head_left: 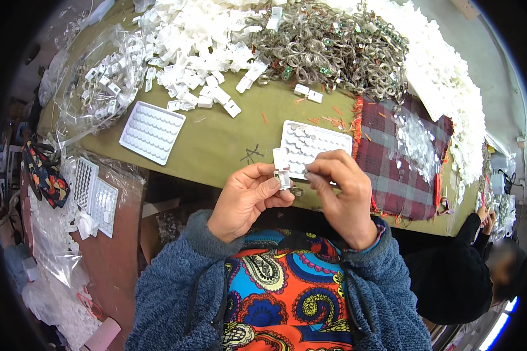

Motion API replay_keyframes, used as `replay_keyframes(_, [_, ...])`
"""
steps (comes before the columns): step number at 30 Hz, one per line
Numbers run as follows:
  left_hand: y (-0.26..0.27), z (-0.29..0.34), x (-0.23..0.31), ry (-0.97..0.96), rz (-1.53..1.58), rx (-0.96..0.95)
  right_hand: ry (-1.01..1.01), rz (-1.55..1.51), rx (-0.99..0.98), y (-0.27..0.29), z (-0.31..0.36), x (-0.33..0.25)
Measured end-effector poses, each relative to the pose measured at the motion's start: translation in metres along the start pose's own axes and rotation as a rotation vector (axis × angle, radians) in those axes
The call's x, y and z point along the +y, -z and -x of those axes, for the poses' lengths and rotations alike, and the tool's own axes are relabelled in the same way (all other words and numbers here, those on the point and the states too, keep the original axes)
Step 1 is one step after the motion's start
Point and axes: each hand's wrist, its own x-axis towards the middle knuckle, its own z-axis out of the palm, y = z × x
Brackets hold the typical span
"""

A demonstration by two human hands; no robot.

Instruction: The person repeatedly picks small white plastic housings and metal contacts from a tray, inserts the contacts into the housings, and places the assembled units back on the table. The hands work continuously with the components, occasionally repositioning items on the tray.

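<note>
My left hand pinches a small white plastic case between thumb and fingers. Its white flap stands up, and the clear lower part faces me. Just to the right, my right hand has thumb and forefinger closed on a tiny silver piece, which looks like a button cell; the fingers partly cover it. Behind both hands lies a white tray with round hollows, some holding silver button cells. A grey-green looped part shows under the case, between the hands.
White cases and a heap of coiled grey cords with small parts cover the table's far side. A second white tray lies left. Clear pieces rest on plaid cloth. Another person works at right.
</note>
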Motion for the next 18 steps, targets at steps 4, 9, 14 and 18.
replay_keyframes(4, [-0.004, 0.003, -0.006, 0.026, 0.014, -0.031, 0.058, 0.015, 0.027, -0.011, 0.011, -0.012])
replay_keyframes(9, [-0.004, 0.010, -0.010, 0.042, 0.016, -0.008, 0.118, -0.102, -0.047, -0.015, 0.018, -0.012])
replay_keyframes(14, [-0.005, 0.013, -0.013, 0.019, 0.075, -0.021, 0.070, -0.172, 0.088, -0.011, 0.021, -0.013])
replay_keyframes(18, [-0.009, 0.012, -0.014, 0.014, 0.030, 0.016, 0.277, -0.027, 0.082, -0.021, 0.020, -0.006])
